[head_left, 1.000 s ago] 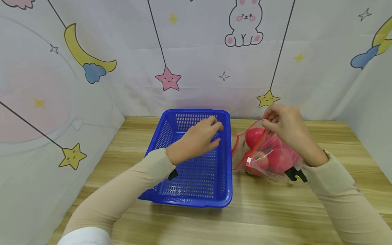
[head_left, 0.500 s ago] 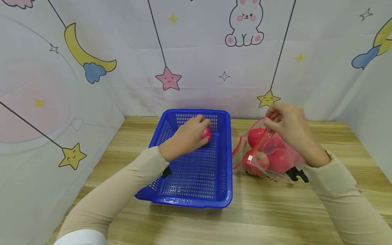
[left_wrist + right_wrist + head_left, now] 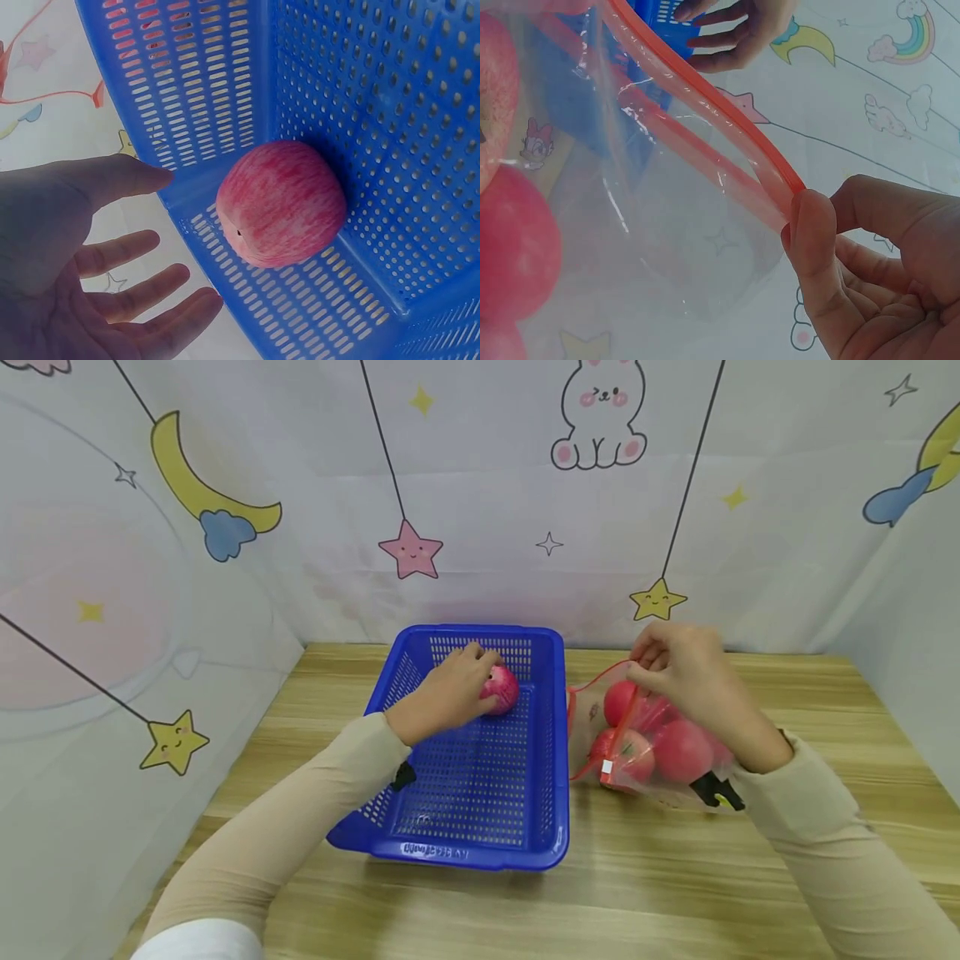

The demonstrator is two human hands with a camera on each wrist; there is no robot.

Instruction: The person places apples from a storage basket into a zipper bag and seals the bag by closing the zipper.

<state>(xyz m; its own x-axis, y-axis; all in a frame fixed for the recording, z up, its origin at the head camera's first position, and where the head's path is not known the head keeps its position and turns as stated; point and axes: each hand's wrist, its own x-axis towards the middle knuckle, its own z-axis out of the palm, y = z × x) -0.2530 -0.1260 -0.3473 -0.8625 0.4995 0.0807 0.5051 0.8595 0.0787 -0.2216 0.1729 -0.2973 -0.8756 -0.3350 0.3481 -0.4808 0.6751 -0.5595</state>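
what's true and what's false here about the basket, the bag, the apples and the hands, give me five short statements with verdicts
1. The blue basket holds one apple. True.
2. Both hands are gripping apples. False: the left hand has its fingers open and apart from that apple, and the right hand pinches the red edge of the clear bag.
3. Several bagged apples show through the plastic. True.
4. In the head view, the bag lies left of the basket. False: it lies to the right of it.
5. At the bag's mouth, the red edges stand apart. True.
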